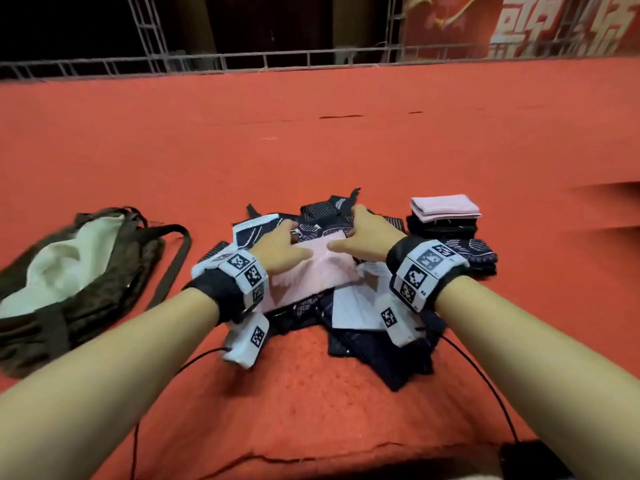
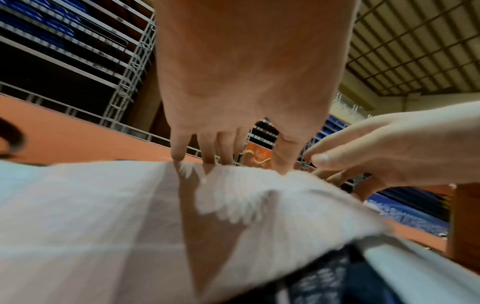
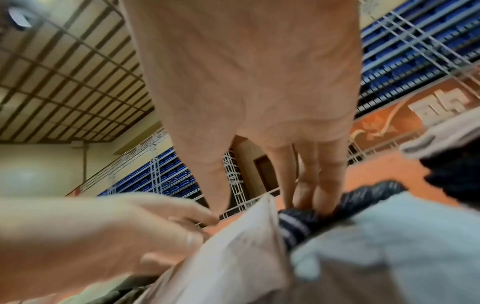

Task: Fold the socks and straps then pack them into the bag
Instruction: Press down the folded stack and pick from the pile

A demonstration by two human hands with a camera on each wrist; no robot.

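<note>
A pink sock (image 1: 311, 271) lies on top of a loose pile of navy socks and straps (image 1: 377, 351) at the middle of the red surface. My left hand (image 1: 280, 247) holds its far edge, fingertips over the edge and thumb on top, as the left wrist view (image 2: 246, 123) also shows. My right hand (image 1: 363, 233) reaches in beside it with straight fingers. Its fingertips (image 3: 306, 197) rest on a striped navy sock (image 3: 298, 224) at the pink sock's corner (image 3: 233, 257). The brown bag (image 1: 114, 278) lies open at the left, cream lining showing.
A stack of folded pieces stands right of the pile, a pink one (image 1: 445, 207) on dark ones (image 1: 443, 228). White paper labels (image 1: 353, 310) lie among the navy pieces. The bag's strap (image 1: 173, 265) trails toward the pile. A metal railing (image 1: 311, 58) bounds the far edge.
</note>
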